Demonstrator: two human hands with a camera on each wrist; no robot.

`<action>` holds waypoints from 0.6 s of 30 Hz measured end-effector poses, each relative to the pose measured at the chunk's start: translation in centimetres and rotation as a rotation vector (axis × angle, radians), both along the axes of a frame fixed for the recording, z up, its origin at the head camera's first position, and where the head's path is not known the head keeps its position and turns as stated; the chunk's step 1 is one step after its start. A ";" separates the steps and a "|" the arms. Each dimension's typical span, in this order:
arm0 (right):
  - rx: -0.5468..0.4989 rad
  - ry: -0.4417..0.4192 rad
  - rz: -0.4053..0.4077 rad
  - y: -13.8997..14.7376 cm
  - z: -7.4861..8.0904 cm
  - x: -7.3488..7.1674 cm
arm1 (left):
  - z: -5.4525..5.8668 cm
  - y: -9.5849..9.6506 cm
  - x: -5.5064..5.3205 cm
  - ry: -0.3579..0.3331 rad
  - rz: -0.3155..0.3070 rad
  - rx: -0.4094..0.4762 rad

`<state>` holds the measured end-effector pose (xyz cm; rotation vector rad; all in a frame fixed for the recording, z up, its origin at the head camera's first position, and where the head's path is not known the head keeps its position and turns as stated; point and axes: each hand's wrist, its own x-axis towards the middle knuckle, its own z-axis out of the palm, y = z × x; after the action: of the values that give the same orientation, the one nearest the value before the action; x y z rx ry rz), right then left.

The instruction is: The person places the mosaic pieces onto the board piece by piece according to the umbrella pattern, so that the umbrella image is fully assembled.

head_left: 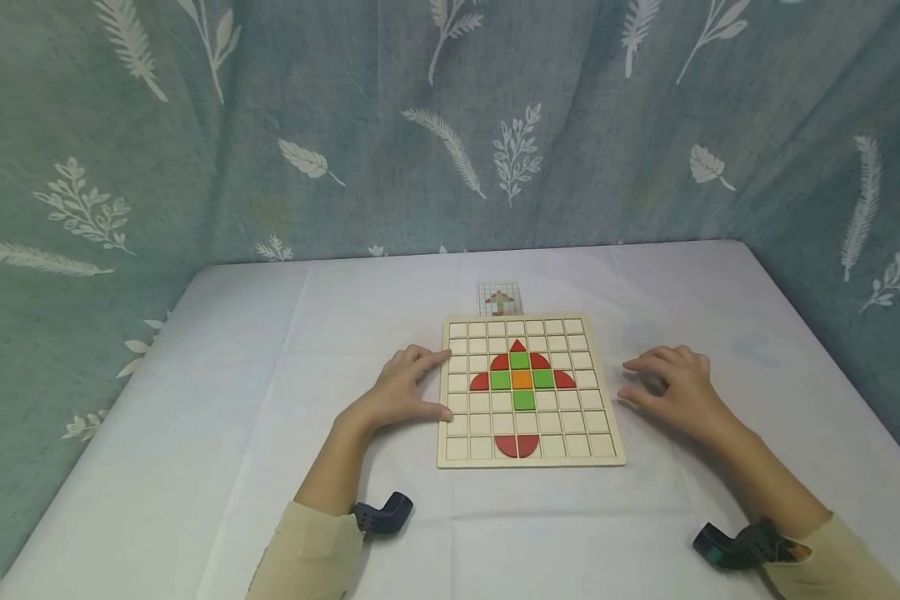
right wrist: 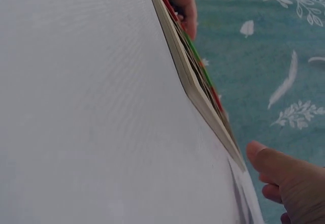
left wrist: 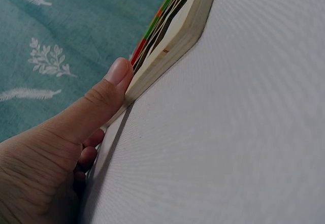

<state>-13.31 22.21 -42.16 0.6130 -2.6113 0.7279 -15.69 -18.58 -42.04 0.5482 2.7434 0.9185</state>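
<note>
A square wooden grid board (head_left: 581, 423) lies flat on the table. Coloured tiles sit in its cells: a red triangle (head_left: 517, 345), several red quarter-rounds (head_left: 506, 446), several green squares (head_left: 524, 401) and one orange square (head_left: 522, 379). At the board's left edge, my left hand (head_left: 401, 388) touches the rim with its thumb and index finger spread apart. In the left wrist view the left thumb (left wrist: 109, 89) rests against the board's side. My right hand (head_left: 677, 392) is just off the right edge, fingers loosely bent, holding nothing. The right wrist view shows a gap between the right thumb (right wrist: 269, 158) and the board.
Behind the board lies a small pattern card (head_left: 499, 297), partly covered at its near edge, with a similar figure on a grid. A white cloth covers the table (head_left: 330, 333). A blue-green leaf-print curtain (head_left: 375, 150) hangs at the back and sides.
</note>
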 end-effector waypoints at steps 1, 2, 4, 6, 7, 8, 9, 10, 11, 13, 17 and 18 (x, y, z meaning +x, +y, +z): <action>0.001 -0.001 -0.006 0.2 0.0 0.1 | 0.0 0.0 0.0 0.004 0.000 0.000; 0.003 0.000 -0.012 0.5 -0.1 0.1 | 0.0 0.0 0.1 0.007 0.001 -0.002; -0.004 0.001 -0.017 1.0 -0.1 0.2 | 0.1 0.0 0.2 0.013 0.003 -0.004; -0.006 0.005 -0.026 1.4 -0.2 0.3 | 0.1 0.0 0.2 0.010 0.007 -0.004; -0.007 0.003 -0.030 1.7 -0.2 0.4 | 0.2 0.1 0.2 0.010 0.009 -0.005; -0.009 -0.001 -0.034 1.9 -0.2 0.4 | 0.2 0.1 0.2 0.008 0.012 -0.005; -0.005 -0.005 -0.041 2.1 -0.2 0.5 | 0.2 0.1 0.2 0.007 0.013 -0.006; 0.003 -0.010 -0.052 2.3 -0.2 0.5 | 0.1 0.1 0.2 0.006 0.014 -0.007; 0.010 -0.014 -0.061 2.5 -0.1 0.6 | 0.1 0.1 0.2 0.007 0.014 -0.008; 0.015 -0.027 -0.080 2.8 -0.1 0.7 | 0.1 0.1 0.2 0.013 0.010 -0.009; 0.023 -0.029 -0.112 3.5 -0.2 1.0 | 0.0 0.2 0.2 0.024 0.007 -0.018; 0.021 -0.028 -0.119 3.7 -0.3 1.0 | 0.0 0.2 0.2 0.024 0.007 -0.019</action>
<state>-12.31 25.87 -42.41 0.4523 -2.6579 0.6774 -15.49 -18.38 -42.06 0.5506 2.7739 0.8927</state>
